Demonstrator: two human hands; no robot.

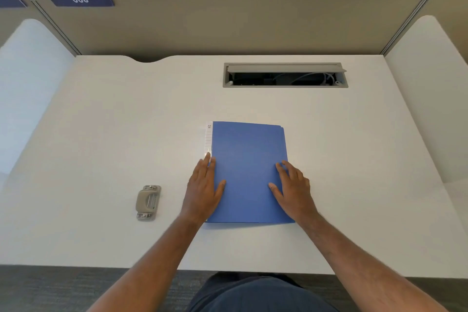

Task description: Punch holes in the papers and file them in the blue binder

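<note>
A closed blue binder [247, 159] lies flat in the middle of the white desk [114, 121], its white label strip along the left spine. My left hand [202, 190] rests flat with straight fingers on the binder's left edge near the spine. On the lower right part of the cover lies my right hand [293, 190], flat with spread fingers. A grey hole punch [148, 202] stands on the desk to the left of my left hand, apart from it. No loose papers are visible.
A cable hatch [285, 75] with its lid raised opens in the desk behind the binder. Beige partition walls [228, 20] close off the back and both sides. The desk's front edge runs just above my lap.
</note>
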